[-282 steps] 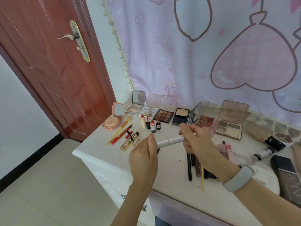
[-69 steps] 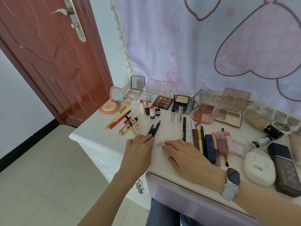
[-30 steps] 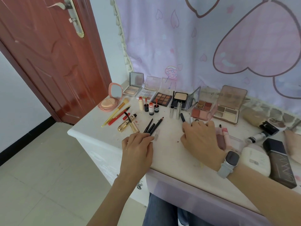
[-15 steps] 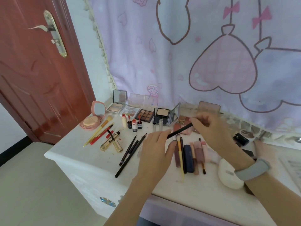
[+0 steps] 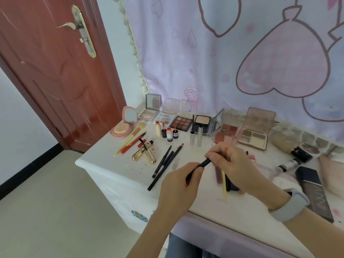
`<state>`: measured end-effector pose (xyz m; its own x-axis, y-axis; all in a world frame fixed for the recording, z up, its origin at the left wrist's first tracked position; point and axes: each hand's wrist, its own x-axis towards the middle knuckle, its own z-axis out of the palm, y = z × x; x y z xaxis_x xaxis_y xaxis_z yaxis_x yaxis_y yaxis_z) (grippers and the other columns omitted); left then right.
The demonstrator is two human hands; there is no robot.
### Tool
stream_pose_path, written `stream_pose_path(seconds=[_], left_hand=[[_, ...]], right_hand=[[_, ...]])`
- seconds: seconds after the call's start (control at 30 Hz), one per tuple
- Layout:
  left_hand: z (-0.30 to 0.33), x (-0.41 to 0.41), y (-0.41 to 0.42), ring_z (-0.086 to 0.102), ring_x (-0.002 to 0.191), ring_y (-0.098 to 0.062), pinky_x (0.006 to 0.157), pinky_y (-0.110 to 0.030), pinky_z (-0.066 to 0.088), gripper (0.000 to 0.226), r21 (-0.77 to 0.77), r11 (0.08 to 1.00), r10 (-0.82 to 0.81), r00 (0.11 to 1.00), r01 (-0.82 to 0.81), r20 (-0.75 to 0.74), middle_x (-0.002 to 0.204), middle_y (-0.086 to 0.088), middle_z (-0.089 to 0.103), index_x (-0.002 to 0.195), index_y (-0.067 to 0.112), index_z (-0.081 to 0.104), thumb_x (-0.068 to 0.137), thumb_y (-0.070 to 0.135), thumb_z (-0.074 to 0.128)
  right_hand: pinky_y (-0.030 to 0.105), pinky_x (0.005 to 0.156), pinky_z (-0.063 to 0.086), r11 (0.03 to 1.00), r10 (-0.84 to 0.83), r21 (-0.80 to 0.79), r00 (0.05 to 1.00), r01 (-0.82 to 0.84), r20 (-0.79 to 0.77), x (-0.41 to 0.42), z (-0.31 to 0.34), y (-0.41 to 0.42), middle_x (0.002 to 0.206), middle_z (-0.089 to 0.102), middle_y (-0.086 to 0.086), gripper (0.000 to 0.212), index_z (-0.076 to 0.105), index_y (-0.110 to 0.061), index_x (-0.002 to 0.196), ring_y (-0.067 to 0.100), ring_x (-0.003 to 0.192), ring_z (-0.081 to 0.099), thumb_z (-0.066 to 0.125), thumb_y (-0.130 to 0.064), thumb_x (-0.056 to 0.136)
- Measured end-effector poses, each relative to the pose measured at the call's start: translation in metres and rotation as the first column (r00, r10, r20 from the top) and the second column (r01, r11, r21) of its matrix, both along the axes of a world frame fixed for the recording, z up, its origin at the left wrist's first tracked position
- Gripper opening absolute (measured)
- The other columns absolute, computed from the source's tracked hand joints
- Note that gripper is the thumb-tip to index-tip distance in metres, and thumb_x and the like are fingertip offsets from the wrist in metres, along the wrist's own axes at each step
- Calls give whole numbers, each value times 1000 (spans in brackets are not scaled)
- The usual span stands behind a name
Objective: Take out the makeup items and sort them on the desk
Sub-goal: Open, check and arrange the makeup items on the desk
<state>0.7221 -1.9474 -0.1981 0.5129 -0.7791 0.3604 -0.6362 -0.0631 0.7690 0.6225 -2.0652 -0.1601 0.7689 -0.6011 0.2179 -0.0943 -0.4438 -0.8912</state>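
Observation:
A thin black makeup pencil (image 5: 204,163) is held above the white desk (image 5: 121,170) between both hands. My left hand (image 5: 178,187) grips its lower end, and my right hand (image 5: 232,164) pinches its upper end. Three black pencils (image 5: 165,162) lie side by side on the desk left of my hands. Open eyeshadow and powder palettes (image 5: 183,122) stand in a row along the back. Under my right hand lie several tubes and a yellow-handled brush (image 5: 224,187), partly hidden.
A pink compact (image 5: 123,125), yellow and red sticks (image 5: 130,140), a gold mascara (image 5: 143,151) and small bottles (image 5: 168,133) fill the left. A dark flat case (image 5: 314,190) and a small tube (image 5: 288,164) lie at the right. A red door (image 5: 55,71) stands left, and a curtain (image 5: 242,53) hangs behind.
Both hands have come down and closer to me with the black pencil. My left hand, open beside the pencil half a second ago, now grips its lower end.

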Motion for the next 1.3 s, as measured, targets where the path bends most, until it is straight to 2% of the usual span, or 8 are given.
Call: stream_pose_path(seconds=[0.13,0.33,0.5,0.63,0.77,1.03,1.2,1.3], left_hand=[[0,4,4,44,52,-8,51,-32,41,17,-19,1000,-21,994,19,-104,62,4,59,101,23,67,91,29,54],[-1,16,11,51,61,6,58,-5,39,27,109,994,1,987,17,-160,63,16,55,116,30,58,88,28,57],[-5,40,28,50,67,11,59,-2,39,54,235,972,77,962,-14,-263,103,15,57,133,23,41,86,-4,40],[-6,49,31,54,86,2,68,-6,42,63,216,974,144,927,-71,-345,117,7,53,126,28,40,83,-17,29],[-6,49,30,65,86,1,70,-9,49,52,110,985,168,882,-133,-439,108,11,57,123,25,44,88,-13,40],[-7,60,33,68,65,-6,65,-20,54,24,99,937,335,781,-335,-527,74,5,73,101,20,57,82,10,67],[-3,55,17,62,64,2,59,-6,42,12,228,923,356,915,-311,-191,67,16,66,88,21,60,82,29,66],[-2,41,-3,58,73,-6,70,-18,39,15,299,907,270,954,-298,131,69,17,59,84,26,59,85,41,58]], right_hand=[[12,59,37,990,-2,-142,1000,5,27,4,1,4,62,51,-8,23,56,-27,76,3,61,47,54,-8,89],[12,57,40,989,-53,-137,996,62,71,6,6,-9,67,55,-7,20,57,-30,82,5,58,47,52,-13,90],[14,59,44,960,-278,75,955,271,103,2,-3,-31,69,58,-4,8,60,-21,85,3,59,52,56,-16,89],[14,56,46,954,-275,-146,958,262,-76,2,-24,-12,71,61,-7,14,54,-28,78,9,63,57,60,-19,86],[12,59,37,862,-259,-495,934,108,-247,8,-50,14,79,52,-14,6,51,-25,89,6,71,50,55,-30,89],[18,82,35,815,-29,-560,953,-152,-301,36,-69,35,110,54,-6,24,53,-19,114,10,102,44,45,-29,94],[26,85,35,756,-55,-636,953,-155,-298,31,-61,21,109,59,-5,23,61,-20,109,14,102,50,43,-25,95],[31,80,37,721,-219,-693,943,-17,-251,18,-54,-1,100,62,0,18,64,-16,101,21,95,54,50,-21,92]])
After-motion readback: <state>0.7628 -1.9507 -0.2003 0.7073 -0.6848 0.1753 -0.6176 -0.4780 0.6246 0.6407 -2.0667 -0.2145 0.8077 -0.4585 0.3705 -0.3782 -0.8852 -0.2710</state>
